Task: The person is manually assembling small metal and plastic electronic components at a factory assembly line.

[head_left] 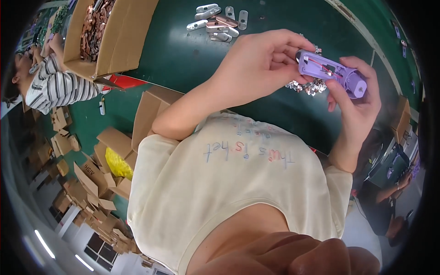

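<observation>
Over the green bench I hold a purple plastic device housing (316, 68) with an open side. Red wires and small metal parts show inside it, and a round motor-like part sits in its wider end. My right hand (360, 91) is closed around that wider end, thumb along the near side. My left hand (270, 59) pinches the narrow end, where a dark shiny piece shows between thumb and forefinger. Behind the housing lies a heap of small shiny metal pieces (316, 87), partly hidden by my hands.
Several oval metal plates (217, 23) lie on the green bench (178, 50). A cardboard box (126, 36) of copper-coloured parts stands at the left. Open cartons (114, 142), one with a yellow bag (118, 162), stand beyond my left arm. Other people sit at both sides.
</observation>
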`<action>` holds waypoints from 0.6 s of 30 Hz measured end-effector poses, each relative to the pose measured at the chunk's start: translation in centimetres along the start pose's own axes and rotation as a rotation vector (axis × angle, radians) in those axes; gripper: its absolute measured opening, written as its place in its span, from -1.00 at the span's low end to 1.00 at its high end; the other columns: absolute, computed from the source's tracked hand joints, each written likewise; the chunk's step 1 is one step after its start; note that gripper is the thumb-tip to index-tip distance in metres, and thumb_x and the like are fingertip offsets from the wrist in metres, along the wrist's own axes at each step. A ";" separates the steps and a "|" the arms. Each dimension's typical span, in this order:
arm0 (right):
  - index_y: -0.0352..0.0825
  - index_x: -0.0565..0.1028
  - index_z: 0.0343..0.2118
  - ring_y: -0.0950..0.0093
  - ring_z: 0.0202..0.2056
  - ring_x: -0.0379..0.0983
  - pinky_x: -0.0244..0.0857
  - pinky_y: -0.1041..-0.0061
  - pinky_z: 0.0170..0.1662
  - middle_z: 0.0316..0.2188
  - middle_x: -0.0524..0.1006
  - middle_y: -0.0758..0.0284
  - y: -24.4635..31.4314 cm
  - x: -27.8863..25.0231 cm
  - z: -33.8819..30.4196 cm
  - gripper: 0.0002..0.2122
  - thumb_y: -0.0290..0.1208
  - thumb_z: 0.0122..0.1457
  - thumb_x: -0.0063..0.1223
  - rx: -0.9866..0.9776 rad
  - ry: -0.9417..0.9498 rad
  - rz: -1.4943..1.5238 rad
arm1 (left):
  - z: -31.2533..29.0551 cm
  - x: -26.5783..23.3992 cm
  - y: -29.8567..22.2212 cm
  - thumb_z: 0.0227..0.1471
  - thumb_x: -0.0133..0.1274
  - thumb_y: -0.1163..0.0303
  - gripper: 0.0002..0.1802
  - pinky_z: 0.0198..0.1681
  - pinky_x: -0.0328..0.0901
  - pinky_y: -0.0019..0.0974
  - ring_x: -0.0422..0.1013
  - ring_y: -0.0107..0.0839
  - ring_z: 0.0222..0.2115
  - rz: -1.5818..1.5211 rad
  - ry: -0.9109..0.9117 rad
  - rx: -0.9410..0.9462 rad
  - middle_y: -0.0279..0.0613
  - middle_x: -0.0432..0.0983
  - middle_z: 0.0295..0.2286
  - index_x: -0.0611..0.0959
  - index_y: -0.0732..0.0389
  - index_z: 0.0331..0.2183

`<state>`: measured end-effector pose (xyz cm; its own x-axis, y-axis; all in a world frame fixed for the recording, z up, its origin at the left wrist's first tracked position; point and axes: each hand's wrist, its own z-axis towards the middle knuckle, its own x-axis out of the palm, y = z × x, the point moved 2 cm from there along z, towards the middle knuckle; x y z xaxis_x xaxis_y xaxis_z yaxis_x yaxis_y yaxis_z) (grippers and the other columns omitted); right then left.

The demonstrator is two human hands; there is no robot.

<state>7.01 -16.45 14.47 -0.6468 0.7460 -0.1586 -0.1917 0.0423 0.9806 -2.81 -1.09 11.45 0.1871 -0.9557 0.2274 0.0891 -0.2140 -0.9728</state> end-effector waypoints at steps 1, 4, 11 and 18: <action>-0.41 0.40 -0.25 0.71 -0.62 0.33 0.18 0.80 -0.66 -0.47 0.46 0.34 0.1 0.4 0.1 -0.67 -0.63 -0.13 0.21 0.041 0.004 -0.016 | -0.3 0.0 -0.1 -0.07 -0.11 0.74 -0.66 -0.26 0.41 -0.40 0.46 -0.36 -0.31 -0.002 -0.009 -0.003 -0.03 0.45 -0.31 0.40 0.45 -0.16; -0.40 0.41 -0.26 0.74 -0.63 0.32 0.17 0.81 -0.67 -0.53 0.46 0.37 0.3 0.7 0.2 -0.68 -0.62 -0.13 0.21 0.092 -0.008 -0.043 | -0.3 0.0 -0.5 -0.08 -0.09 0.74 -0.66 -0.24 0.41 -0.39 0.46 -0.37 -0.32 -0.071 -0.020 -0.021 -0.03 0.45 -0.31 0.41 0.46 -0.16; -0.39 0.41 -0.28 0.75 -0.64 0.31 0.15 0.82 -0.69 -0.54 0.46 0.38 0.7 1.0 -0.1 -0.70 -0.62 -0.12 0.21 0.129 -0.047 -0.053 | -0.4 0.1 -0.7 -0.08 0.00 0.69 -0.66 -0.25 0.41 -0.41 0.46 -0.41 -0.34 -0.029 -0.011 0.022 -0.05 0.47 -0.33 0.43 0.45 -0.17; -0.40 0.40 -0.33 0.68 -0.44 0.36 0.26 0.74 -0.37 -0.43 0.44 0.39 -1.0 1.2 0.4 -0.72 -0.61 -0.14 0.23 -0.042 0.031 -0.159 | -0.4 0.4 0.6 -0.05 -0.01 0.64 -0.79 -0.32 0.40 -0.48 0.46 -0.46 -0.42 0.097 -0.118 0.027 -0.13 0.48 -0.40 0.46 0.40 -0.27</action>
<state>6.69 -15.35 13.33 -0.6282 0.7113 -0.3154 -0.3236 0.1298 0.9372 -3.12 -1.72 10.93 0.3101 -0.9407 0.1374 0.0912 -0.1144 -0.9892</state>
